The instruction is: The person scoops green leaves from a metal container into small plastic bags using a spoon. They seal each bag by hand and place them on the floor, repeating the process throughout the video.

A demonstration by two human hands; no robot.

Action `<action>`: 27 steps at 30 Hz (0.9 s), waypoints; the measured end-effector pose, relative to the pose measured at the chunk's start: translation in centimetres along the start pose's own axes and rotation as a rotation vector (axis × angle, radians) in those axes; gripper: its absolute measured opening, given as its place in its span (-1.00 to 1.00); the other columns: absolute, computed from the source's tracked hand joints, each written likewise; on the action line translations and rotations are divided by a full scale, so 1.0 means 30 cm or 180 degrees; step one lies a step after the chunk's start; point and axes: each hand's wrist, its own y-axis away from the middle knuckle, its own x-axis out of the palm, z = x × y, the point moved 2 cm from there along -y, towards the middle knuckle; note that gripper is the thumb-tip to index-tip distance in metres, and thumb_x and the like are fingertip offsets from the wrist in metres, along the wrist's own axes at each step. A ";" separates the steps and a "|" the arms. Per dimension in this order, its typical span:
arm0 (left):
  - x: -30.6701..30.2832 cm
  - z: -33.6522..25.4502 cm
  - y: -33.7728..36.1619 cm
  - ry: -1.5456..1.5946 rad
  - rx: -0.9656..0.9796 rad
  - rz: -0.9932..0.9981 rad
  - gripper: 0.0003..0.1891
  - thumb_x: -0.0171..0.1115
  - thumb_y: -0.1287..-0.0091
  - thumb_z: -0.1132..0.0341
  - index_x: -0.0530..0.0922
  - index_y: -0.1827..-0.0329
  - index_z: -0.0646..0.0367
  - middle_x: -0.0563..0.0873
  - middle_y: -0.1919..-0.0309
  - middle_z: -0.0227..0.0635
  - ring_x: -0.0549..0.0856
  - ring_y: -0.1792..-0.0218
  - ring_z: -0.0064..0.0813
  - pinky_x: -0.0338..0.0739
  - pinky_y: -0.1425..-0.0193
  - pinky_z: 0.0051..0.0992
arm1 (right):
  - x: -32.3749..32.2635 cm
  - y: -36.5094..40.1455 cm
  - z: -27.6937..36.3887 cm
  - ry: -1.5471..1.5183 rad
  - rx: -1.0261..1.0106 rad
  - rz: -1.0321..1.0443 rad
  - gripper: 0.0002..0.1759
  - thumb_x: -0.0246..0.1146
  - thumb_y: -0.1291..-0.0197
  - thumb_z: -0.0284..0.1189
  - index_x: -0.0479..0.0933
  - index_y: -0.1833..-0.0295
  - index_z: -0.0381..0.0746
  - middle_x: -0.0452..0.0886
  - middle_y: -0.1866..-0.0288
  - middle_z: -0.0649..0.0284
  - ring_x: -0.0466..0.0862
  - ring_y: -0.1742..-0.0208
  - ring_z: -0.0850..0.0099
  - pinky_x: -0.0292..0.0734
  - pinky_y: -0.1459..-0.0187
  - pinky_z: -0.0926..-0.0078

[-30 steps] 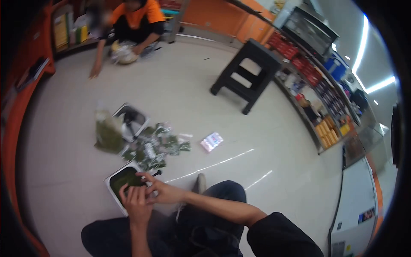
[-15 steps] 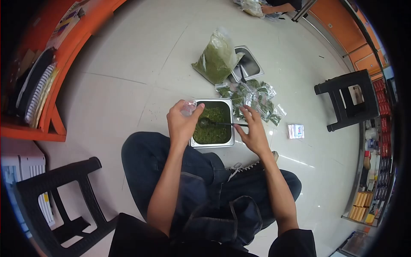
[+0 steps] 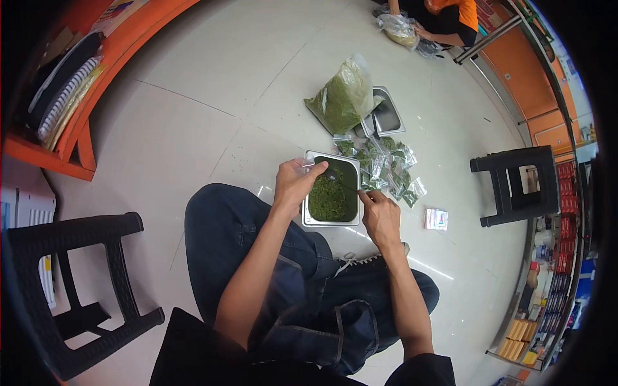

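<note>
- Now your left hand (image 3: 297, 183) has dipped lower, so the small clear bag (image 3: 309, 165) sits over the left rim of the steel pan (image 3: 331, 223), right by the green leaves (image 3: 329, 196).
- Your thumb and fingers pinch that bag tight.
- Your right hand (image 3: 381, 215) has dropped to the pan's right rim. Its fingers curl in, but you cannot tell if they hold anything.
- The pan stands on the floor just past your legs. Its long side runs straight away from you.
</note>
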 end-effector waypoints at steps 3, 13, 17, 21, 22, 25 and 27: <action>0.014 0.008 0.006 0.0120 0.0120 -0.0059 -0.65 0.55 -0.16 0.20 0.67 0.25 0.35 0.73 0.42 -0.28 0.65 0.41 -0.55 0.53 0.30 -0.51 | 0.014 0.000 -0.002 0.0268 -0.0069 -0.0390 -0.66 0.16 -0.16 -0.54 0.68 -0.03 -0.16 0.66 0.27 0.13 0.71 0.25 0.16 0.59 0.23 0.17; 0.010 0.040 -0.017 -0.0133 0.0299 -0.0163 -0.62 0.55 -0.16 0.15 0.65 0.29 0.34 0.70 0.44 -0.30 0.60 0.42 -0.55 0.48 0.31 -0.46 | 0.004 -0.003 0.014 0.0347 0.0170 -0.0109 -0.69 0.17 -0.21 -0.48 0.68 -0.04 -0.19 0.62 0.29 0.13 0.71 0.26 0.20 0.60 0.36 0.20; 0.019 0.052 -0.027 0.0140 0.0381 -0.0051 -0.60 0.54 -0.16 0.13 0.66 0.24 0.34 0.73 0.39 -0.28 0.63 0.37 -0.51 0.51 0.25 -0.45 | 0.057 0.016 0.017 0.0443 0.0241 0.0417 -0.76 0.14 -0.32 -0.42 0.68 0.04 -0.22 0.62 0.33 0.07 0.72 0.34 0.10 0.58 0.39 0.10; 0.010 0.042 -0.019 -0.0230 0.0319 -0.0208 -0.60 0.54 -0.16 0.14 0.66 0.22 0.34 0.74 0.38 -0.26 0.64 0.35 -0.50 0.52 0.23 -0.43 | 0.028 0.029 0.039 0.0069 0.0136 0.0455 -0.77 0.16 -0.32 -0.39 0.68 0.06 -0.21 0.63 0.42 0.06 0.69 0.44 0.05 0.56 0.42 0.09; 0.014 0.039 -0.016 -0.0152 0.0349 -0.0159 -0.60 0.53 -0.17 0.14 0.66 0.22 0.34 0.73 0.38 -0.25 0.64 0.35 -0.49 0.52 0.23 -0.42 | 0.030 0.027 0.039 0.0059 0.0129 0.0468 -0.77 0.16 -0.32 -0.39 0.68 0.06 -0.21 0.63 0.42 0.06 0.69 0.44 0.05 0.56 0.42 0.09; 0.016 0.035 -0.019 -0.0171 0.0325 -0.0064 -0.62 0.52 -0.20 0.18 0.63 0.19 0.35 0.72 0.35 -0.27 0.63 0.31 -0.53 0.51 0.20 -0.48 | 0.026 0.012 0.021 0.0219 0.0447 0.0074 -0.76 0.13 -0.35 -0.37 0.68 0.21 -0.24 0.64 0.44 0.03 0.71 0.42 0.04 0.55 0.42 0.04; 0.022 0.040 -0.018 -0.0259 0.0280 -0.0014 -0.64 0.50 -0.24 0.22 0.60 0.16 0.35 0.71 0.31 -0.30 0.63 0.27 -0.58 0.50 0.17 -0.54 | 0.062 0.018 0.009 0.0194 0.0440 0.0207 -0.76 0.13 -0.35 -0.38 0.67 0.23 -0.25 0.65 0.45 0.02 0.70 0.43 0.03 0.55 0.41 0.03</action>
